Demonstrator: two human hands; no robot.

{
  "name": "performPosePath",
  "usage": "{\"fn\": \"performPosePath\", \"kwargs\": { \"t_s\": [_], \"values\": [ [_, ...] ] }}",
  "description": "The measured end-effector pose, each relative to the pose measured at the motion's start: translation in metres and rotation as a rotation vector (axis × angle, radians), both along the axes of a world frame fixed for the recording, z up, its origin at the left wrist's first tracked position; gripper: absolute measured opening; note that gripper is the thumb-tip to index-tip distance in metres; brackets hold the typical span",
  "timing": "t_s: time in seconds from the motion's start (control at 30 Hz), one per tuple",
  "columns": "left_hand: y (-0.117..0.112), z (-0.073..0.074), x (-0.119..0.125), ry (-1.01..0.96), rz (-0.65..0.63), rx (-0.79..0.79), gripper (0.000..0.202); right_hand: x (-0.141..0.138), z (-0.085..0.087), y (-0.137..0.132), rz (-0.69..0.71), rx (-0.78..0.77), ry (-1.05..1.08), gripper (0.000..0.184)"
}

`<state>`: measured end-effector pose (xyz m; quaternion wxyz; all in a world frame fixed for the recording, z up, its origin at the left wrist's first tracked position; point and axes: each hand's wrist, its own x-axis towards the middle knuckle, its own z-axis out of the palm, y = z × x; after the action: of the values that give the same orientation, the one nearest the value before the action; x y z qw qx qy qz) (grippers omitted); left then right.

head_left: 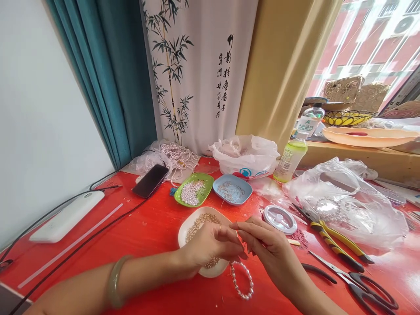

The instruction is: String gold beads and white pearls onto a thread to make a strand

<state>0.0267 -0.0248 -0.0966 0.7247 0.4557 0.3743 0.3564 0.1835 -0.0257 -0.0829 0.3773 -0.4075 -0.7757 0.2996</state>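
Both hands are pinched together right over the near side of the red table point(144, 227). The left hand point(210, 247) has thumb and fingers closed narrow on something tiny, too small to make out, maybe a bead or the thread end. The right hand point(267, 249) is pinched the same way, fingertips touching the left ones. A string of white pearl beads point(242, 280) hangs from that pinch and loops down onto the table just below the hands.

Risk number one, I'd say: if either pinch slackens, the open end of that strand gets loose and the pearls run off across the table.

Second thing: the left hand hovers right above the white oval dish of small gold-brown beads point(200, 227), and the wrist looks to be almost on its near rim. A nudge there would probably tip it and scatter the lot.

Further back sit the green leaf-shaped dish of white pearls point(193, 190) and the blue dish of metal pins point(232, 189), well clear. To the right, the clear spool of elastic cord point(280, 218), the yellow-handled pliers point(334, 240) and the black-handled scissors point(357, 282) lie near the right forearm, so a quick elbow move could knock them toward the table's near edge.
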Motion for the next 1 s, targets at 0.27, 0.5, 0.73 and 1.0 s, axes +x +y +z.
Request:
{"fn": "performPosePath", "kwargs": {
  "t_s": [0.27, 0.5, 0.73, 1.0],
  "values": [
    [0.002, -0.003, -0.003, -0.042, 0.058, -0.013, 0.026, 0.002, -0.01, 0.003, 0.033, 0.202, -0.187, 0.029],
    [0.002, -0.01, -0.004, -0.027, 0.1, -0.062, 0.024, 0.024, -0.008, 0.027, -0.039, -0.164, -0.468, 0.013],
    [0.0, -0.01, 0.0, 0.035, 0.038, -0.102, 0.022, 0.035, -0.001, 0.048, -0.037, 0.101, -0.824, 0.022],
    [0.001, -0.011, 0.002, 0.078, -0.009, -0.067, 0.013, 0.015, 0.005, 0.125, 0.03, 0.226, -1.091, 0.019]
  ]
}}
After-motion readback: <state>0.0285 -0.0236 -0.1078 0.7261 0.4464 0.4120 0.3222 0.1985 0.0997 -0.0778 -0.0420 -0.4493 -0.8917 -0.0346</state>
